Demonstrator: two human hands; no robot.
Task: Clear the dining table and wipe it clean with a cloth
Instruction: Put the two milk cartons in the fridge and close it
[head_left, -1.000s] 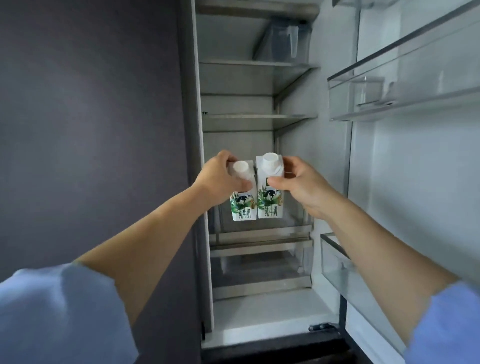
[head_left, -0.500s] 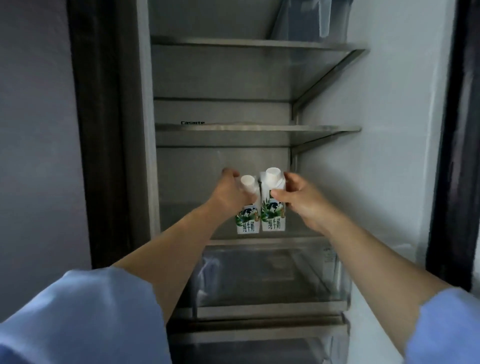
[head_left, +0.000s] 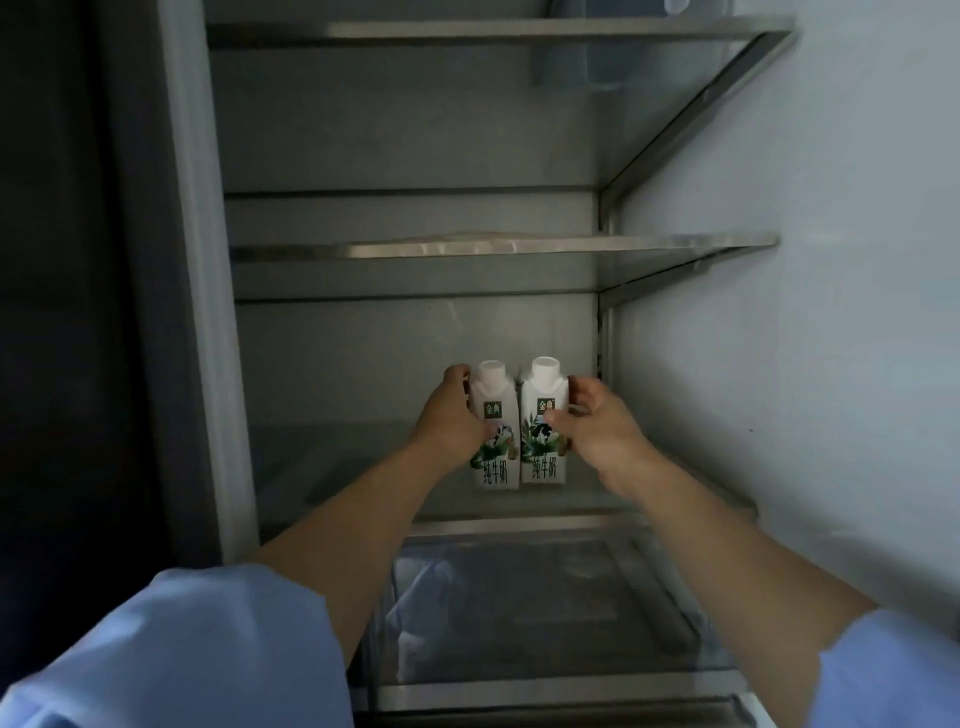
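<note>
Two small white milk cartons with round caps and green leaf print stand side by side on a glass fridge shelf (head_left: 363, 467). My left hand (head_left: 449, 415) grips the left milk carton (head_left: 496, 457) from its left side. My right hand (head_left: 597, 421) holds the right milk carton (head_left: 543, 452) from its right side, thumb across the front. The cartons touch each other and their bases appear to rest on the shelf. The dining table and the cloth are out of view.
The fridge interior has two more glass shelves (head_left: 519, 247) above, with a clear container (head_left: 597, 41) at the top. A transparent drawer (head_left: 519, 613) sits below. The white fridge wall (head_left: 805, 312) is on the right, a dark panel (head_left: 62, 312) on the left.
Both hands have carried the cartons deeper into the fridge and lowered them onto the shelf. The camera has come closer and the open door is no longer seen.
</note>
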